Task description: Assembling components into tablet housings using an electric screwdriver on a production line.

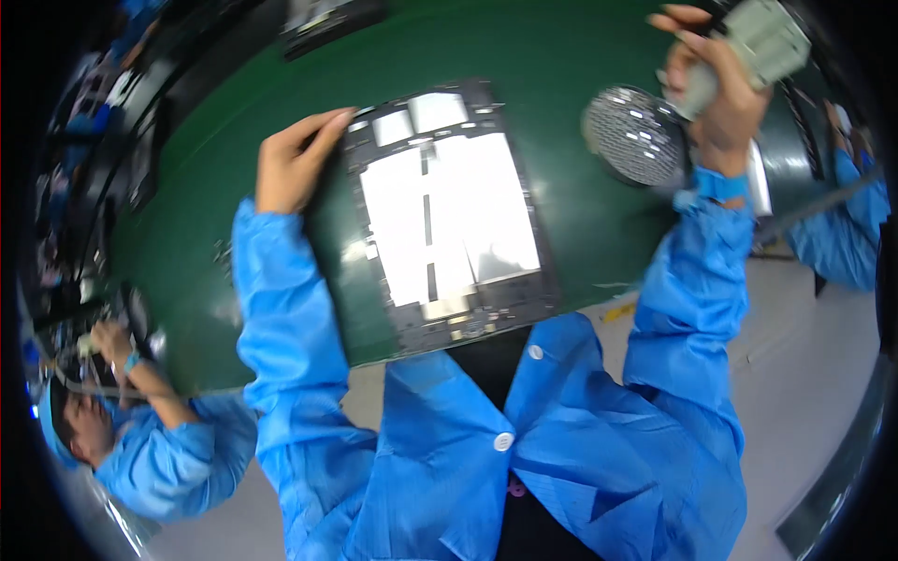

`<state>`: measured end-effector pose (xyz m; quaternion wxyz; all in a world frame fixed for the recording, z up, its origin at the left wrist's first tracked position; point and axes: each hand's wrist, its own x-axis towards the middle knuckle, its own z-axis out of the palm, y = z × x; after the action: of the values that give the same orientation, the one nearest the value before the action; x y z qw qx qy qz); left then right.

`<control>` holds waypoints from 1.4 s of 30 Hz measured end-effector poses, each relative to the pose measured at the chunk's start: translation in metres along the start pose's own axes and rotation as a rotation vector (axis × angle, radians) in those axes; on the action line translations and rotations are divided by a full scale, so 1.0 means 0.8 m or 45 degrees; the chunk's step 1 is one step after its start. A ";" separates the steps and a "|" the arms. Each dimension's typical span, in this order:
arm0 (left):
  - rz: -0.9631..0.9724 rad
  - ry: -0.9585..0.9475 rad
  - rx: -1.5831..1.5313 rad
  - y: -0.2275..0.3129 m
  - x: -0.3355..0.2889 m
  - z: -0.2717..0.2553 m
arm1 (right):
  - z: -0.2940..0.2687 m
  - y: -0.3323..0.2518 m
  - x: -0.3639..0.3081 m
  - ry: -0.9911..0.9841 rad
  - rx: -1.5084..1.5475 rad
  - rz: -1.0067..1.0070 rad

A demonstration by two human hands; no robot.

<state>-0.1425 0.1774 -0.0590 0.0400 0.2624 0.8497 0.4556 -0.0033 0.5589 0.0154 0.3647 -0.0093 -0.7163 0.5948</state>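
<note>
An opened tablet (440, 215) lies on the green table in front of me, a dark frame with large white-silver panels and small parts along its near edge. At its far left corner, my left hand (297, 161) has thumb and forefinger brought together on the edge. My right hand (725, 103) is raised at the far right, its fingers wrapped round a pale grey-green hand-held device (765, 42). Motion blurs that device, and its kind is unclear. Just left of this hand is a round dark-rimmed dish (636, 136) with a shiny, bumpy-looking surface.
The green table mat (215, 309) ends at an edge close to my body. A dark device (332, 23) lies at the far side. A person in blue (178, 458) works at the left; another blue sleeve (842, 234) shows at the right. Small dark bits (223, 254) lie beside my left sleeve.
</note>
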 end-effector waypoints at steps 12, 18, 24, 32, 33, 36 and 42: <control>-0.138 0.027 -0.109 0.001 -0.016 -0.006 | -0.004 -0.015 -0.009 0.237 0.383 0.111; -0.127 -0.023 -0.180 -0.005 -0.020 -0.012 | 0.030 0.005 -0.007 0.039 0.307 0.192; -0.135 0.029 -0.198 -0.009 -0.019 -0.010 | 0.037 0.011 -0.005 -0.042 0.260 0.186; -0.131 0.035 -0.227 -0.022 -0.024 0.002 | 0.036 0.026 -0.013 -0.021 0.231 0.154; -0.134 0.024 -0.234 -0.019 -0.020 -0.001 | 0.037 0.025 -0.009 -0.004 0.247 0.138; -0.137 0.024 -0.221 -0.016 -0.014 -0.009 | 0.041 0.018 -0.003 0.029 0.282 0.201; -0.114 0.045 -0.149 -0.020 -0.019 -0.011 | 0.043 0.023 -0.006 0.011 0.299 0.180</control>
<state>-0.1390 0.1563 -0.0689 0.0604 0.2132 0.8331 0.5069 -0.0255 0.5333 -0.0039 0.3237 -0.0195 -0.6378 0.6986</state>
